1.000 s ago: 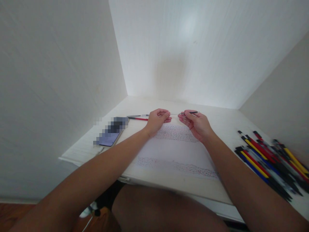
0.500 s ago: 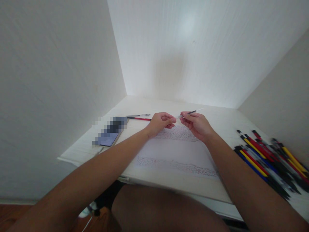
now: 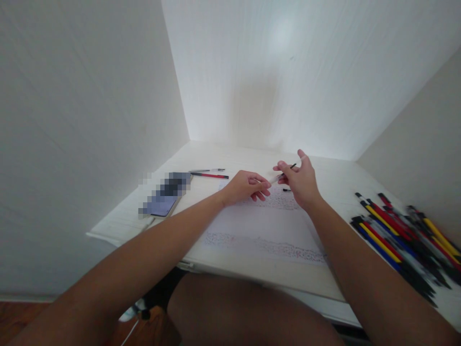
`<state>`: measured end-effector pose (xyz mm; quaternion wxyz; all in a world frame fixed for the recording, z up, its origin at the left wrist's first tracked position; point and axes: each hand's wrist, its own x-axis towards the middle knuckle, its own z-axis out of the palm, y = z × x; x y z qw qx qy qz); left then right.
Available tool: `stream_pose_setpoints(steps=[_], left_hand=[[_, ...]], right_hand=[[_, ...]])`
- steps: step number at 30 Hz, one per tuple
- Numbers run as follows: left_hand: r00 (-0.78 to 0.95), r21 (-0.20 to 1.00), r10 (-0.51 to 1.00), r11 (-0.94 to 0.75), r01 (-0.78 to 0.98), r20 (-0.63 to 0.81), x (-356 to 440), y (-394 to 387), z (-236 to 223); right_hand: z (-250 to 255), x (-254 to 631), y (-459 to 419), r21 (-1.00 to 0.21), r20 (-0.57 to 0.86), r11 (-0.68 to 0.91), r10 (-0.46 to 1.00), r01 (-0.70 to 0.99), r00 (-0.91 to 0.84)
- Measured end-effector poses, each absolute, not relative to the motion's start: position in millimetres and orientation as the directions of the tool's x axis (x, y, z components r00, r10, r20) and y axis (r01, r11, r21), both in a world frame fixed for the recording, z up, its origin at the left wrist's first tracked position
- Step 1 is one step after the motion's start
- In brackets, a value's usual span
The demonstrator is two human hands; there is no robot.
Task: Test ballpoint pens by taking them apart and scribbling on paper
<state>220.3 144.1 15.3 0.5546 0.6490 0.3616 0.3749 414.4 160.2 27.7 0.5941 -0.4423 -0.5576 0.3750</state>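
My left hand's (image 3: 245, 186) fingers pinched a slim pen (image 3: 275, 179); my right hand's (image 3: 303, 185) spread around it. Careful steadying seemed needed.

Lighting moderate, greyish; bright glare patch at top right of centre on back wall (image 3: 223, 62), soft shadow below it, mid-frame. Left wall (image 3: 82, 120) and lower corners dimmer. Wide-angle stretch towards edges; pens (image 3: 399, 240) at right soft, phone (image 3: 165, 194) partly pixelated.
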Motion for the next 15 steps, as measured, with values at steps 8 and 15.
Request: stream_pose_setpoints(steps=[8, 15], left_hand=[[0.517, 0.998, 0.855, -0.055, 0.019, 0.037, 222.7, 141.9, 13.8], [0.5, 1.0, 0.866, -0.027, 0.011, 0.018, 222.6, 143.3, 11.9]], right_hand=[[31.5, 411.4, 156.9, -0.887, 0.453, 0.443, 0.89, 0.129, 0.058], [39.5, 410.5, 151.5, -0.932, 0.361, 0.362, 0.931, 0.003, -0.05]])
